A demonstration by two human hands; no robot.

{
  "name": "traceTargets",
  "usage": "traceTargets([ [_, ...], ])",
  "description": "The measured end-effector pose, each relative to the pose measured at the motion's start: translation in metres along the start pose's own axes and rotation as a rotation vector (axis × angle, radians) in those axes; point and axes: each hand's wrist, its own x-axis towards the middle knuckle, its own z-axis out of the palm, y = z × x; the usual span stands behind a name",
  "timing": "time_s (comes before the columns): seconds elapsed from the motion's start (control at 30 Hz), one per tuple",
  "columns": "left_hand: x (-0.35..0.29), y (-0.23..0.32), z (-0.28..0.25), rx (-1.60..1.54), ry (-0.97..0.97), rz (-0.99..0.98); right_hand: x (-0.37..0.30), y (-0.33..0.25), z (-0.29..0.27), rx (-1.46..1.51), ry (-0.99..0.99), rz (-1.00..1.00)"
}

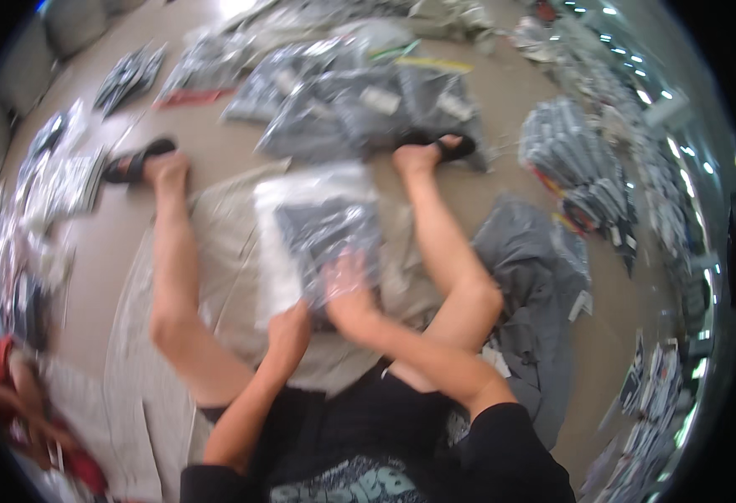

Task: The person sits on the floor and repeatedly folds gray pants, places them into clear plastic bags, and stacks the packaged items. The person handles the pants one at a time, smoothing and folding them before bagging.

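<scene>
A clear plastic bag [276,289] lies between my legs with a folded dark grey garment [309,226] inside it. My left hand [290,329] is closed on the bag's near edge. My right hand [347,281] lies over the garment's near part with its fingers stretched out. Shiny film seems to cover those fingers, so the hand looks to be inside the bag, though blur makes this hard to confirm. Beneath the bag spreads a beige cloth [217,226].
Large bags of grey garments [343,109] lie beyond my feet. A loose grey garment [527,318] is heaped by my right leg. Packed stacks [565,142] stand to the right, with bagged items [66,180] leftward. Another person's arm [28,402] shows at lower left.
</scene>
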Motion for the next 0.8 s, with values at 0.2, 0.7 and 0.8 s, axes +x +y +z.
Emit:
traceTargets([
  [0.2, 0.002, -0.002, -0.004, 0.073, -0.142, 0.023, -0.012, -0.062, 0.068, 0.300, 0.100, 0.042],
  [0.7, -0.011, -0.031, 0.003, 0.122, -0.159, -0.091, 0.011, -0.013, 0.079, 0.538, 0.397, 0.017],
  [0.8, -0.011, -0.027, 0.007, 0.132, -0.235, -0.067, 0.005, -0.002, 0.096, 0.618, 0.245, 0.253],
])
